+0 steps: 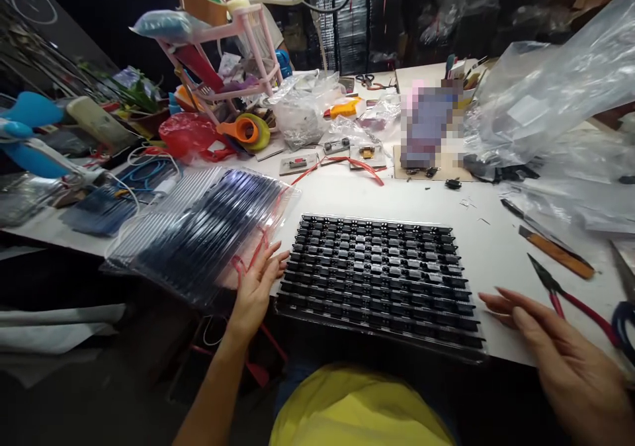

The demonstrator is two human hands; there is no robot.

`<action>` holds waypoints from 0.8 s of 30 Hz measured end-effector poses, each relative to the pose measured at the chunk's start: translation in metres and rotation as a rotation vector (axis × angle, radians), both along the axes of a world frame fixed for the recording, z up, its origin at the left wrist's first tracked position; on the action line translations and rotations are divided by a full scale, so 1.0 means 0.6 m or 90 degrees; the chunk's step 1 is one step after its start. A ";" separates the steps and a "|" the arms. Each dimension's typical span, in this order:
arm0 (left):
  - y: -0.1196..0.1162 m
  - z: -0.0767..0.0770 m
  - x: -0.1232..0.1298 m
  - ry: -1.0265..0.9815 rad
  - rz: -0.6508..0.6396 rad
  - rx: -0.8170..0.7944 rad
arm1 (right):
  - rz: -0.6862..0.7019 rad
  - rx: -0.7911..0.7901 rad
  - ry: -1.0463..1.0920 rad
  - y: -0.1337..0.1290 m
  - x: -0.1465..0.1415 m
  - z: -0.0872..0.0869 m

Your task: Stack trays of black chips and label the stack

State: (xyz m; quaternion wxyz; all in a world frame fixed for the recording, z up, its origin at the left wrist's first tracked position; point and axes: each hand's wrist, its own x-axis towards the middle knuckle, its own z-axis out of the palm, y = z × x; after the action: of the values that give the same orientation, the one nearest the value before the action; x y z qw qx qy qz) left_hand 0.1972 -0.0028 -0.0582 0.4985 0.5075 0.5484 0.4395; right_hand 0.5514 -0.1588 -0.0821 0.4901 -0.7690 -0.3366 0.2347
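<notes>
A clear plastic tray (380,330) filled with rows of small black connector-like parts (370,261) lies at the table's front edge, directly before me. Close by its left side is my left hand (258,284), fingers extended toward the tray's edge; whether they touch it I cannot tell. My right hand (550,340) is off the tray's right side, fingers stretched out and holding nothing. To the left of my left hand lies a stack of clear trays (208,227) with dark contents, partly over the table edge. A red strap (258,251) runs between that stack and my left hand.
On the right lie red-handled nippers (585,307), an orange-handled cutter (558,251) and scissors (622,267). A pink rack (233,29), plastic bags (305,112) and an orange tape roll (245,130) stand at the back. A blue fan (32,135) is far left.
</notes>
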 end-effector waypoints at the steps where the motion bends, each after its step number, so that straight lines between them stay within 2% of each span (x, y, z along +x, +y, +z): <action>1: -0.001 -0.004 0.006 0.032 -0.007 0.021 | 0.029 -0.016 -0.051 0.009 -0.008 0.001; 5: 0.013 -0.010 0.019 0.152 -0.038 0.077 | 0.065 -0.009 -0.175 0.040 -0.030 0.001; 11: 0.058 -0.016 0.033 0.202 -0.061 0.101 | 0.082 0.005 -0.142 0.084 -0.009 -0.005; 17: 0.103 -0.026 0.050 0.119 -0.044 0.100 | 0.095 0.016 -0.121 0.111 -0.003 -0.008; 24: 0.099 -0.038 0.040 -0.080 -0.045 0.095 | 0.114 0.099 -0.017 0.099 -0.001 -0.002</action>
State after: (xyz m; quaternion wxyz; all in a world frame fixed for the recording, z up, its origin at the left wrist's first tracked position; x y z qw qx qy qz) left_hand 0.2210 0.0568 -0.0810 0.5078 0.5335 0.4639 0.4923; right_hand 0.5505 -0.0992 -0.0835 0.5208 -0.6985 -0.4280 0.2403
